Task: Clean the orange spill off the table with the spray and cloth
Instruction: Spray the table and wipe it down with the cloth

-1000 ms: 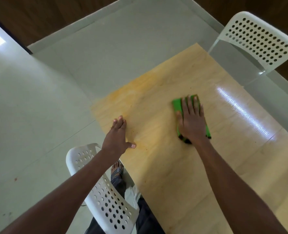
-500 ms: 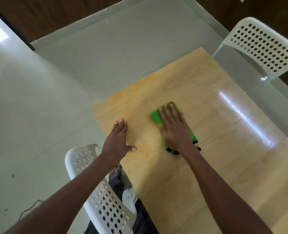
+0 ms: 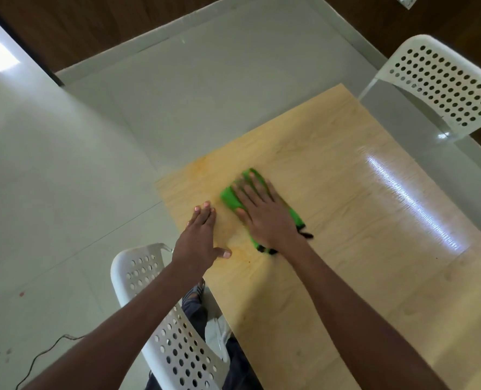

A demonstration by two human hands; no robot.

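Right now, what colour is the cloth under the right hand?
Bright green with a black edge, clearest in the head view: cloth under the right hand.

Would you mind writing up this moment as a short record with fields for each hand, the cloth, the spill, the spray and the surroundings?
left hand: flat on the table, palm down, holding nothing
right hand: pressed flat on the cloth, fingers spread
cloth: green, dark trim at the wrist end, on the table by the left hand
spill: faint orange stain near the table's far-left corner and edge
spray: not in view
chairs: white perforated, near chair at the left edge, far chair at the far right
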